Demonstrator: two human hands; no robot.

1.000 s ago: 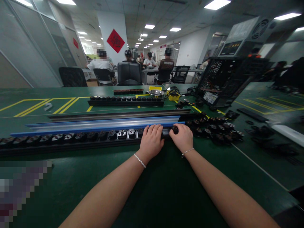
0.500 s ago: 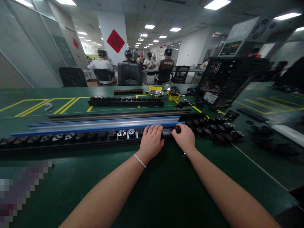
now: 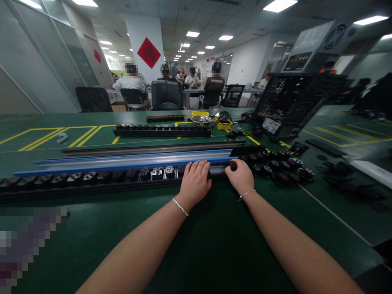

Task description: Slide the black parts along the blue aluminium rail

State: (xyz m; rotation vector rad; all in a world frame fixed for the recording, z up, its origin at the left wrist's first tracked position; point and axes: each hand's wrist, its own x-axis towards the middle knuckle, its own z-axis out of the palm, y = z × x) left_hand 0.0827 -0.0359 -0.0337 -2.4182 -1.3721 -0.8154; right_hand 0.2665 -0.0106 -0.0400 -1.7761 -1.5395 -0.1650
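A long black rail (image 3: 101, 188) lies across the near part of the table, with a row of black and silver modules (image 3: 157, 172) seated in it. My left hand (image 3: 196, 179) is closed over the rail near its right end, fingers across the top and thumb on the near side; whatever lies beneath the palm is hidden. Just right of it, my right hand (image 3: 241, 175) pinches a small black part (image 3: 233, 165) at the end of the rail. Only the part's rounded top shows, so its kind is unclear. Behind the rail run blue-edged strips (image 3: 137, 158).
Loose black modules (image 3: 281, 167) lie heaped to the right. Farther back are a shorter filled rail (image 3: 162, 131), a metal dish (image 3: 201, 119), black cables (image 3: 224, 118) and an open computer case (image 3: 281, 106). Several people sit at tables beyond.
My right hand has shifted slightly to the right with the small black part between its fingers. My left hand has stayed in place on the rail.
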